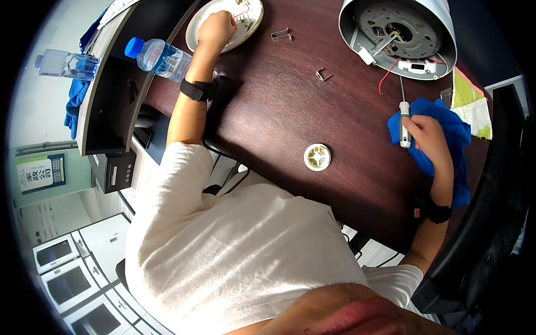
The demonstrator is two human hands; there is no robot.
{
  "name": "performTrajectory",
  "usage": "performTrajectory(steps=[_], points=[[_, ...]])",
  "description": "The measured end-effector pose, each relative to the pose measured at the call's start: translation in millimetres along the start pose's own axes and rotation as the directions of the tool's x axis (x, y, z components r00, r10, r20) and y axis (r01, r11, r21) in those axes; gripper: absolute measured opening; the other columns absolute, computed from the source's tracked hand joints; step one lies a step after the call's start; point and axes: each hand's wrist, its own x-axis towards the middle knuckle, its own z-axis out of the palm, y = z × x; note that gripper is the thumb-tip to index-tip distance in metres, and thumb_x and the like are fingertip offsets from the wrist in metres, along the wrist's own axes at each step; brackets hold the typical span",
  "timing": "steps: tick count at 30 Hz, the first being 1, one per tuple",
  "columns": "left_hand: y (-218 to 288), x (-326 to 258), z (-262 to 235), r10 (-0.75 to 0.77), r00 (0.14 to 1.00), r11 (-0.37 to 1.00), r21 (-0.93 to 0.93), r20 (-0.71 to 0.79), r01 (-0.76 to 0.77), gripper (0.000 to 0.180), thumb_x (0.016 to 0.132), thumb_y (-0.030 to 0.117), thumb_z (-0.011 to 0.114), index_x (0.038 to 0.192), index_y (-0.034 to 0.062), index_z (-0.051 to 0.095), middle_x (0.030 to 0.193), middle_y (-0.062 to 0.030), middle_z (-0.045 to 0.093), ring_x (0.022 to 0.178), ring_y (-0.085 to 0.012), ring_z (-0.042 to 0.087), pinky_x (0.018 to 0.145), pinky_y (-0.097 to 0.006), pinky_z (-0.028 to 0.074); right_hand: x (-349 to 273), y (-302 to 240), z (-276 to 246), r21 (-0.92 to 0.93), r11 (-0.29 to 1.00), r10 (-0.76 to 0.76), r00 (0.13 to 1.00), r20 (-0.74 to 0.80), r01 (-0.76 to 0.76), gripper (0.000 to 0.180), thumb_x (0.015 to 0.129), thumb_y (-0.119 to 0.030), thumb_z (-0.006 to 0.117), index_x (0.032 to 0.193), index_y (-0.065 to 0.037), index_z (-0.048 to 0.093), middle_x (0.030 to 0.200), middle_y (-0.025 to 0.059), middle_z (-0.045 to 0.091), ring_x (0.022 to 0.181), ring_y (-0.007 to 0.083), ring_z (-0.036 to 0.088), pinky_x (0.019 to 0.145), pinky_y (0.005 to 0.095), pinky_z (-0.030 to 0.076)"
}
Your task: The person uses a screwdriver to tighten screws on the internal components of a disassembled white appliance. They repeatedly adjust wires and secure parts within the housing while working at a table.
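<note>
My left hand (pixel 218 29) is closed over a whitish round plate (pixel 192 34) at the far left; its fingertips are turned away, so anything in them is hidden. On the plate lie a thin red wire and small pieces. My right hand (pixel 427 134) grips a screwdriver (pixel 405 125) by its grey and white handle, the shaft pointing away from me. The shaft reaches up to the rim of a white round appliance housing (pixel 349 33). Inside this housing are a metal disc (pixel 397 28), a white connector and loose wires, one of them red and hanging out.
Two metal brackets (pixel 282 34) (pixel 323 75) and a white tape roll (pixel 317 157) lie on the dark wooden table (pixel 268 106). A blue cloth (pixel 458 134) is under my right hand, beside a green and white cloth (pixel 472 109). Water bottles (pixel 162 58) (pixel 70 64) stand at the left.
</note>
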Motion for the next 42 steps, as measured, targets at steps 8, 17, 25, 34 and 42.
performTrajectory(steps=[8, 17, 25, 34, 42], points=[[8, -6, -8, 0.078, 0.996, 0.994, -0.070, -0.053, -0.081, 0.019, 0.079, 0.025, 0.072, 0.091, 0.0110, 0.077, 0.087, -0.0177, 0.073, 0.081, -0.0327, 0.072, 0.076, -0.041, 0.055, 0, 1, 0, 0.014, 1.000, 0.018, 1.000, -0.003, -0.018, 0.041, 0.095, -0.034, 0.064, 0.068, -0.003, 0.063, 0.054, 0.0023, 0.052, 0.047, 0.0105, 0.051, 0.045, 0.0290, 0.037], [17, 7, -3, 0.127, 0.989, 0.991, -0.036, 0.069, -0.125, 0.023, 0.079, 0.027, 0.071, 0.092, 0.0086, 0.076, 0.087, -0.0173, 0.074, 0.083, -0.0338, 0.072, 0.076, -0.043, 0.055, -1, 0, -1, 0.019, 1.000, -0.020, 1.000, 0.008, 0.020, 0.044, 0.094, -0.039, 0.064, 0.073, -0.001, 0.068, 0.056, 0.0067, 0.056, 0.049, 0.0143, 0.055, 0.048, 0.0303, 0.042], [16, 11, 1, 0.166, 0.984, 0.983, -0.087, 0.061, -0.161, 0.020, 0.082, 0.023, 0.066, 0.096, 0.0126, 0.075, 0.086, -0.0168, 0.073, 0.084, -0.0340, 0.072, 0.077, -0.042, 0.055, 2, 5, 1, 0.023, 0.998, -0.060, 0.998, 0.006, 0.060, 0.051, 0.093, -0.041, 0.064, 0.065, 0.001, 0.064, 0.052, 0.0121, 0.052, 0.048, 0.0193, 0.053, 0.049, 0.0348, 0.038], [14, 16, 4, 0.273, 0.962, 0.943, -0.193, -0.015, -0.271, 0.018, 0.083, 0.017, 0.070, 0.095, 0.0034, 0.074, 0.085, -0.0171, 0.073, 0.082, -0.0326, 0.072, 0.074, -0.039, 0.055, 2, 5, 2, 0.013, 0.999, -0.029, 1.000, -0.001, 0.029, 0.051, 0.093, -0.042, 0.064, 0.066, 0.001, 0.063, 0.052, 0.0107, 0.051, 0.046, 0.0176, 0.051, 0.048, 0.0347, 0.038], [109, -62, -76, 0.467, 0.883, 0.523, -0.793, -0.042, -0.314, 0.017, 0.093, 0.009, 0.067, 0.110, 0.0070, 0.070, 0.092, 0.0040, 0.068, 0.078, -0.0030, 0.060, 0.066, -0.019, 0.047, 1, 1, 0, 0.056, 0.998, -0.017, 1.000, 0.024, 0.015, 0.048, 0.094, -0.040, 0.065, 0.069, 0.001, 0.064, 0.053, 0.0098, 0.052, 0.047, 0.0159, 0.052, 0.047, 0.0337, 0.039]])
